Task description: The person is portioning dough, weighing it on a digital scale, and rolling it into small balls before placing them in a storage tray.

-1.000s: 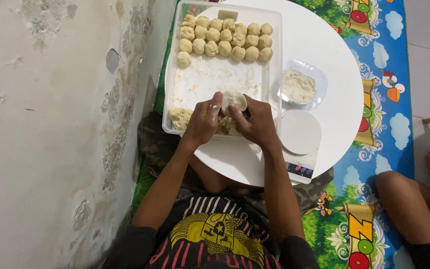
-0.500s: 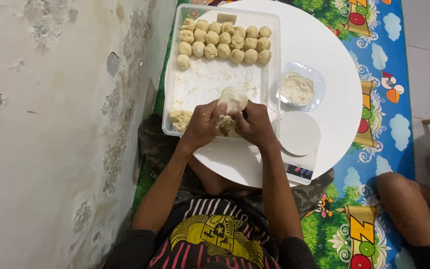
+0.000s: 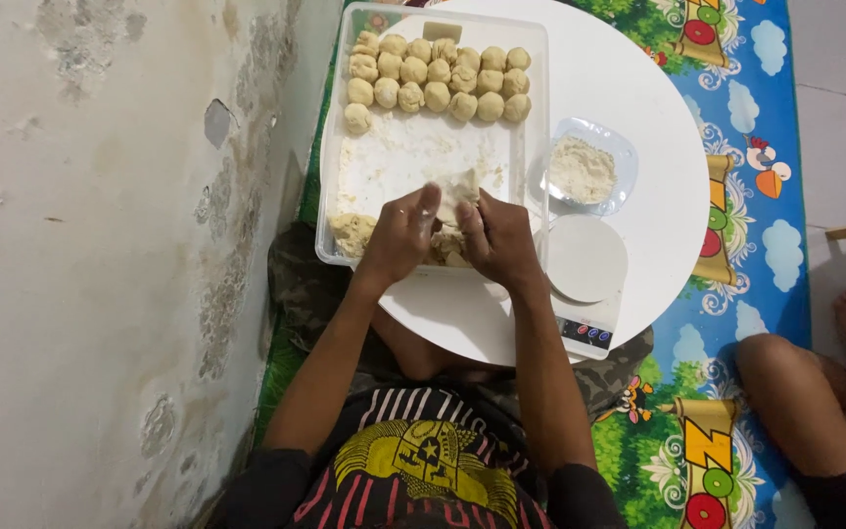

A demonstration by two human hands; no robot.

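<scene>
Over the near end of the clear plastic tray [image 3: 330, 147], our left hand [image 3: 399, 235] & right hand [image 3: 496, 240] meet, fingers pinched on 1 flattened dough piece [image 3: 457, 188]. A dough lump [image 3: 352, 231] sits in the tray's near-left corner; 3 rows of dough balls [image 3: 438, 73] fill its far end. Right of the tray: flour dish [image 3: 582, 168], then a white scale [image 3: 587, 260].

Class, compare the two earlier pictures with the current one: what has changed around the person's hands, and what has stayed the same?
The left hand and right hand keep hold of the dough piece over the tray; it looks flatter and more folded than before. The dough balls, flour bowl and scale have not moved.
</scene>
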